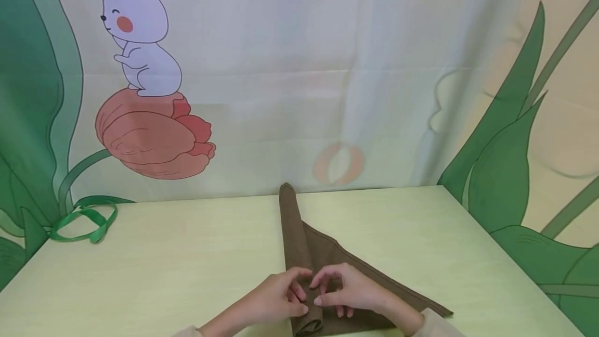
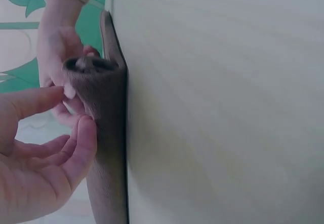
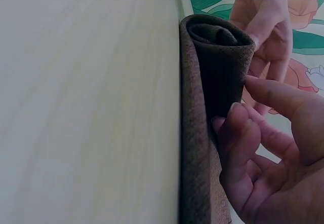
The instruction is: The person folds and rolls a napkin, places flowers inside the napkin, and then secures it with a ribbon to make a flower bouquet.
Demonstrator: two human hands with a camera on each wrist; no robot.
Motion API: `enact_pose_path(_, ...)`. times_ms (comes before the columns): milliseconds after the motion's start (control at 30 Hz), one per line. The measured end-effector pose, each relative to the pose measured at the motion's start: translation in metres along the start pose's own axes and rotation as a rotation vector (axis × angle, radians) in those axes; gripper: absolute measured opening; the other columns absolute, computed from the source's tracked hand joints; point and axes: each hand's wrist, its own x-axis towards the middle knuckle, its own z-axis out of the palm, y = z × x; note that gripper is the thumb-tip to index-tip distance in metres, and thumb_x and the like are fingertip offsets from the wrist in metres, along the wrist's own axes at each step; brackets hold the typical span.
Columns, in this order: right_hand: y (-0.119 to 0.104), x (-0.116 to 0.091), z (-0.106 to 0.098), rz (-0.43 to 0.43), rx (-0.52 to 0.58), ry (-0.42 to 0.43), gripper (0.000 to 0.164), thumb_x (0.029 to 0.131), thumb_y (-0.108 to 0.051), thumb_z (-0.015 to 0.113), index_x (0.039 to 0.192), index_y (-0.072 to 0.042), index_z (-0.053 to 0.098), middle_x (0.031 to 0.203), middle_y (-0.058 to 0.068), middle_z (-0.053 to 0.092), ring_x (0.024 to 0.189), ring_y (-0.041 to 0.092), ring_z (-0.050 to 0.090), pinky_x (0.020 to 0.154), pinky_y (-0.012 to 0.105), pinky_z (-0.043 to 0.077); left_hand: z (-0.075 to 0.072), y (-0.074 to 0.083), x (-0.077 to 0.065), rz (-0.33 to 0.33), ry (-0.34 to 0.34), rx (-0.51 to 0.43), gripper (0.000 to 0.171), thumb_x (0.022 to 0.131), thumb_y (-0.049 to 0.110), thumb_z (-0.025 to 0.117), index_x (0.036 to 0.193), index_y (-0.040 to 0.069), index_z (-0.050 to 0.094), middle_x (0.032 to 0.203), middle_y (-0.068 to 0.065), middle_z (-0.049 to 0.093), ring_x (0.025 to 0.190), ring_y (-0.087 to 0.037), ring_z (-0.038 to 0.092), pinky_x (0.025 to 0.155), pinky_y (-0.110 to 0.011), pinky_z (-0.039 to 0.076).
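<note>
A brown cloth (image 1: pixel 294 233) lies on the table, its left side rolled into a long tube that narrows to a point at the far end. To the right of the tube, the unrolled flat part (image 1: pixel 324 249) spreads as a triangle. My left hand (image 1: pixel 276 295) touches the tube's left side with loosely bent fingers, thumb apart from them. On the other side, my right hand (image 1: pixel 353 290) rests its fingertips against the roll, fingers bent. In the right wrist view, the near end of the roll (image 3: pixel 223 57) shows its spiralled layers.
A green ribbon (image 1: pixel 104 228) lies in loops at the table's back left corner. Behind the pale table (image 1: pixel 164 254) hangs a printed curtain (image 1: pixel 262 92) with a rabbit, a flower and leaves. The roll's far tip lies at the table's back edge.
</note>
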Motion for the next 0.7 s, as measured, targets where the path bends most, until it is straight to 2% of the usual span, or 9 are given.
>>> enact_pose_path(133, 0.002, -0.001, -0.001, 0.034, -0.021, 0.009, 0.024, 0.081, -0.016, 0.069, 0.101, -0.006, 0.061, 0.082, 0.002, 0.055, 0.044, 0.009, 0.049, 0.036, 0.019, 0.038, -0.005, -0.006, -0.001, -0.017, 0.033, 0.074, 0.045, 0.077, 0.008, 0.07, 0.118, 0.002, 0.054, 0.077, 0.001, 0.054, 0.066, -0.009, 0.053, 0.06, -0.022, 0.044)
enact_pose_path(267, 0.004, -0.004, -0.002, 0.05, -0.033, -0.003, 0.025, 0.078, -0.015, 0.071, 0.1, -0.007, 0.061, 0.08, 0.001, 0.056, 0.043, 0.009, 0.049, 0.035, 0.019, 0.038, -0.007, -0.011, 0.0, -0.031, 0.039, 0.109, 0.041, 0.074, 0.009, 0.072, 0.113, 0.006, 0.058, 0.074, 0.001, 0.054, 0.062, -0.009, 0.052, 0.056, -0.022, 0.044)
enact_pose_path(500, 0.01, -0.005, -0.005, 0.045, -0.04, -0.043, 0.026, 0.077, -0.018, 0.072, 0.098, -0.007, 0.062, 0.075, -0.003, 0.058, 0.043, 0.005, 0.049, 0.036, 0.018, 0.039, -0.006, -0.014, 0.005, -0.016, 0.033, 0.152, 0.04, 0.073, 0.012, 0.073, 0.111, 0.009, 0.059, 0.068, 0.001, 0.056, 0.052, -0.008, 0.05, 0.05, -0.022, 0.042)
enact_pose_path(700, 0.01, -0.005, -0.005, 0.048, -0.045, -0.066, 0.026, 0.077, -0.016, 0.072, 0.099, -0.008, 0.061, 0.074, -0.003, 0.057, 0.043, 0.005, 0.049, 0.036, 0.018, 0.039, -0.005, -0.014, 0.009, 0.007, 0.039, 0.209, 0.04, 0.071, 0.012, 0.075, 0.109, 0.007, 0.063, 0.061, 0.004, 0.05, 0.049, -0.004, 0.042, 0.049, -0.019, 0.037)
